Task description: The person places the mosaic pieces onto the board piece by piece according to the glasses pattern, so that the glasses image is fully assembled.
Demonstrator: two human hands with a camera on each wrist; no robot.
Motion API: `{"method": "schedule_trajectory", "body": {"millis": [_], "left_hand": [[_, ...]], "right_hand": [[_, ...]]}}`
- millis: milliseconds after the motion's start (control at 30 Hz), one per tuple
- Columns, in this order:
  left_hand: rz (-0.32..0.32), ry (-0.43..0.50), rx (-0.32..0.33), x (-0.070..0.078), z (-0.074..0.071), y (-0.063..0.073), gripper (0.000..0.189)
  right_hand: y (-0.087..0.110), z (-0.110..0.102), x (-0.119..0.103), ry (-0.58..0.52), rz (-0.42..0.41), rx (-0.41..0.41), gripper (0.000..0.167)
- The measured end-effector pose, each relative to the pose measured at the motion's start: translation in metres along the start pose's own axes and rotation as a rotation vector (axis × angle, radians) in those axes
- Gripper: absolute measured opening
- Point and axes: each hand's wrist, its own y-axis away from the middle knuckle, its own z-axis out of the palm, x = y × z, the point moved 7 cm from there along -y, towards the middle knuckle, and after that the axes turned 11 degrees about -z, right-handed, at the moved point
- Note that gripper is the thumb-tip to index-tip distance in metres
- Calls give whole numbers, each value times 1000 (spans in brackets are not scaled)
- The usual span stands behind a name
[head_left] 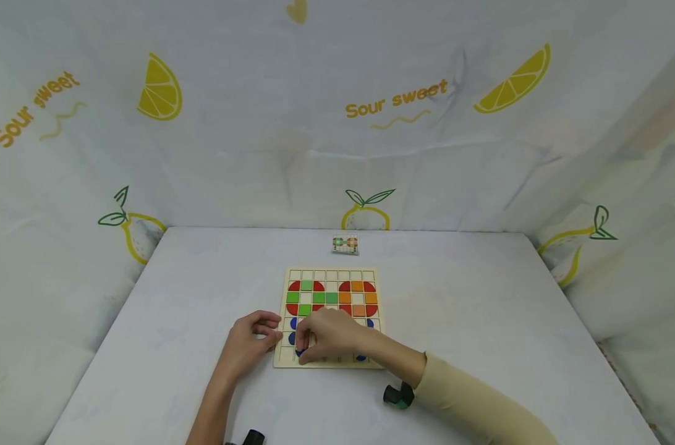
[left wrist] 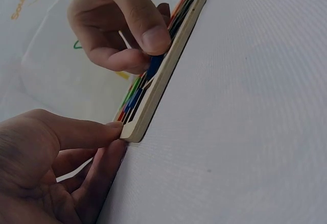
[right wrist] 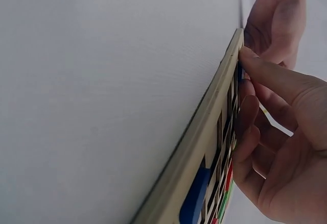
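A square wooden grid board (head_left: pixel 343 366) lies on the white table with red, green, orange and blue tiles set in its cells. My right hand (head_left: pixel 332 334) reaches across its front left part. Between thumb and fingers it pinches a blue tile (left wrist: pixel 155 67) at a cell near the front edge; the fingers partly hide it. My left hand (head_left: pixel 250 346) rests at the board's left side, with thumb and fingertips touching the edge near the front corner. Another blue tile (right wrist: pixel 195 196) sits in the front row farther right. The right hand covers several middle cells.
Behind the board lies a small card (head_left: pixel 345 245) printed with a coloured grid pattern. Black wrist-camera mounts show at the right wrist (head_left: pixel 399 395) and near the left forearm (head_left: pixel 254 437). A white curtain with lemon prints (head_left: pixel 371 111) hangs behind the table.
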Motion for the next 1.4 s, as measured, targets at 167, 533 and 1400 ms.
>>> {"method": "schedule_trajectory", "body": {"millis": [167, 533, 1400], "left_hand": [[1, -1, 2, -1, 0, -1, 28], [8, 0, 3, 0, 1, -1, 27], [3, -5, 13, 2, 7, -1, 29]], "right_hand": [[-1, 0, -1, 8, -6, 12, 22], [-2, -4, -2, 29, -6, 38, 22], [39, -61, 24, -148, 44, 232, 15]]}}
